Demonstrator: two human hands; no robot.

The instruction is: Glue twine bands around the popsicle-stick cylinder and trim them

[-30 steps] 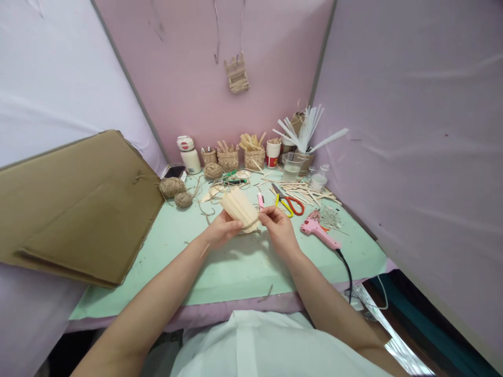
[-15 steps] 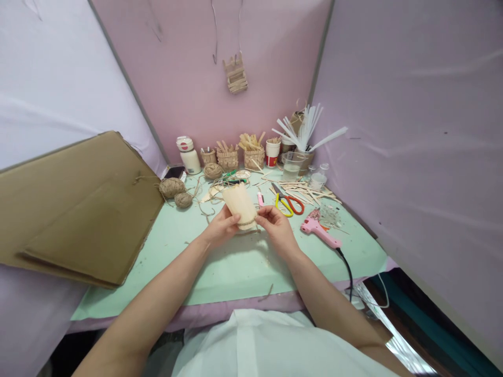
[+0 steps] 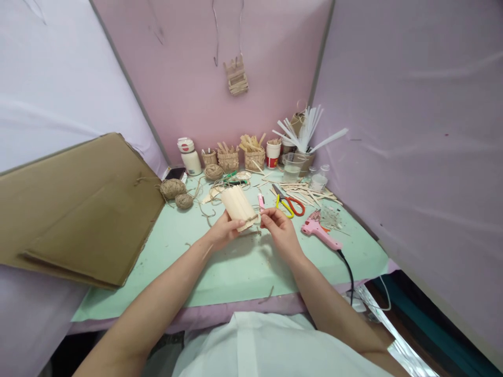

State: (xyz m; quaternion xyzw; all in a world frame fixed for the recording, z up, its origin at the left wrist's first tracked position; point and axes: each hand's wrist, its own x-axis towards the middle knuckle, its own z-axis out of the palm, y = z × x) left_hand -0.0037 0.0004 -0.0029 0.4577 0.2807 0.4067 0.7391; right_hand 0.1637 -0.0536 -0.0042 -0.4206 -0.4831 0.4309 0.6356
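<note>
A pale cup-like cylinder made of wooden craft sticks is held tilted above the table, its lower end toward my right hand. My left hand is closed around its lower left side, with the thumb across the front. Just right of the cylinder's lower edge, my right hand pinches what looks like a thin strand of twine. The strand is small and partly hidden by the fingers. Beyond my right hand lie a pink cutter and scissors with yellow and red handles.
A pink glue gun with a black cord lies at right. Twine balls sit at left beside large cardboard sheets. Loose sticks, stick-filled baskets and a clear water cup line the back.
The cylinder has turned and tilted in my left hand. A twine band seen across its lower end no longer shows there. My right hand has shifted slightly right, away from the edge.
</note>
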